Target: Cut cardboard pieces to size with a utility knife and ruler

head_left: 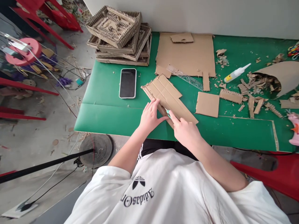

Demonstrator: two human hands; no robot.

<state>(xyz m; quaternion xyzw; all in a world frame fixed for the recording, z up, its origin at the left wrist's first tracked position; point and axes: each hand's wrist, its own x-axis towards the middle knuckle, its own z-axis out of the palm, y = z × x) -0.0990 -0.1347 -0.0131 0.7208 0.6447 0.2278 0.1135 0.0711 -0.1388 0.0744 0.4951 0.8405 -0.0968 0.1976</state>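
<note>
A long piece of cardboard [167,93] lies slantwise on the green table in front of me. My left hand [151,115] rests on its near left edge, fingers stretched out and thumb spread toward the blade. In my right hand [187,130] is a small green craft knife [168,113], its tip against the cardboard close to the left thumb. The fingers wrap round the handle and hide most of it. Beyond the cardboard lies a clear plastic ruler [185,77], and a phone [127,83] lies to the left.
Stacked corrugated cardboard trays [121,34] stand at the back left. A large cardboard sheet [187,56] lies at the back. Right of me are a cardboard square [207,104], a glue bottle [236,73], scraps [255,104] and a pink glue gun [293,126].
</note>
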